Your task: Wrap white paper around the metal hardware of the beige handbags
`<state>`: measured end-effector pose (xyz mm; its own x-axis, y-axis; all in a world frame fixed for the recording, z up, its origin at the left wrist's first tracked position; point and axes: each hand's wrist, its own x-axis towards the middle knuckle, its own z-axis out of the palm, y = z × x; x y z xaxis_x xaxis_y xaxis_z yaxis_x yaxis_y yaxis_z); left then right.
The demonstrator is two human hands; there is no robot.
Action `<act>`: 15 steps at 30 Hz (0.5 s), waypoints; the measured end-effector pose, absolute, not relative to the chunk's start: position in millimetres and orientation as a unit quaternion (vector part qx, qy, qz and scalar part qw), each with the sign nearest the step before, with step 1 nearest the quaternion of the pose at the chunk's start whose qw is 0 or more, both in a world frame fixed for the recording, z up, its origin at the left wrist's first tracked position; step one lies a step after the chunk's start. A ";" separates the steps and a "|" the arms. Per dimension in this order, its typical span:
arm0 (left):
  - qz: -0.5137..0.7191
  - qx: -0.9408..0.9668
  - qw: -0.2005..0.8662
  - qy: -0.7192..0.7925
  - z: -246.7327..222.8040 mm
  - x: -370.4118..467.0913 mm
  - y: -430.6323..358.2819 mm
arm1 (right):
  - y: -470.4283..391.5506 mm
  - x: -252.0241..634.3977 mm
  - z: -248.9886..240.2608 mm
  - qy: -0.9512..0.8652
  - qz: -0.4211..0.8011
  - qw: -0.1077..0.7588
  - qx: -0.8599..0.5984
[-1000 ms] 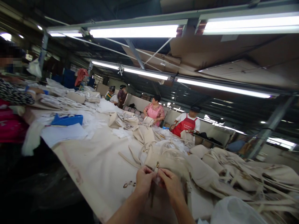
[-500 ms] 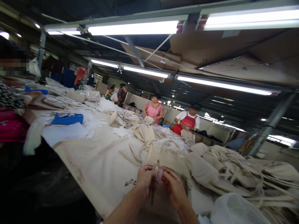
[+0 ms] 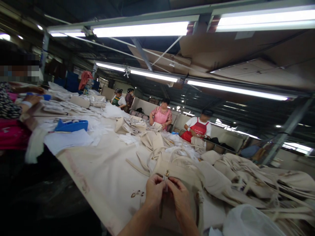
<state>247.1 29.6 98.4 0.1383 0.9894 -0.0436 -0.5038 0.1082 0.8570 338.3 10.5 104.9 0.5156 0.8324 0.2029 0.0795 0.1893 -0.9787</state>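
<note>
A beige handbag (image 3: 180, 172) lies in front of me on the cloth-covered table, with a gold clasp (image 3: 167, 173) on its front. Just below the clasp, a short piece of whitish translucent film (image 3: 165, 185) sits around a narrow strap. My left hand (image 3: 154, 193) pinches this film from the left, thumb against fingers. From the other side my right hand (image 3: 180, 196) pinches it too, and the fingertips of both hands nearly meet. The strap's lower end shows dimly between my hands. Small gold metal fittings (image 3: 137, 194) lie on the cloth left of my left hand.
More beige bags and straps (image 3: 258, 177) are heaped on the right, beside a translucent plastic bag (image 3: 251, 221). A blue holder (image 3: 71, 125) stands on white sheets (image 3: 71, 141) at the left. One person sits at the left edge; several others work across the table.
My right fingers have moved left and up, closing in against my left fingertips at the film below the clasp. The person at the left edge has shifted their arms.
</note>
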 end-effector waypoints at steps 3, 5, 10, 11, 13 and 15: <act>0.564 0.369 0.660 0.332 95.2 247.9 26.0 | 13.2 336.4 104.2 -0.374 0.315 0.663 -0.567; 0.557 0.384 0.660 0.327 94.7 247.7 24.3 | 13.5 335.2 104.4 -0.361 0.329 0.666 -0.564; 0.543 0.354 0.696 0.309 98.1 244.3 22.2 | 10.4 333.5 106.8 -0.366 0.324 0.679 -0.547; 0.546 0.342 0.702 0.304 98.5 243.6 21.9 | 9.3 332.9 108.0 -0.369 0.326 0.681 -0.543; 0.554 0.326 0.707 0.294 98.7 243.2 21.6 | 6.9 331.2 111.2 -0.367 0.340 0.676 -0.542; 0.559 0.320 0.708 0.290 98.1 244.2 21.7 | 4.9 329.2 114.6 -0.365 0.351 0.667 -0.547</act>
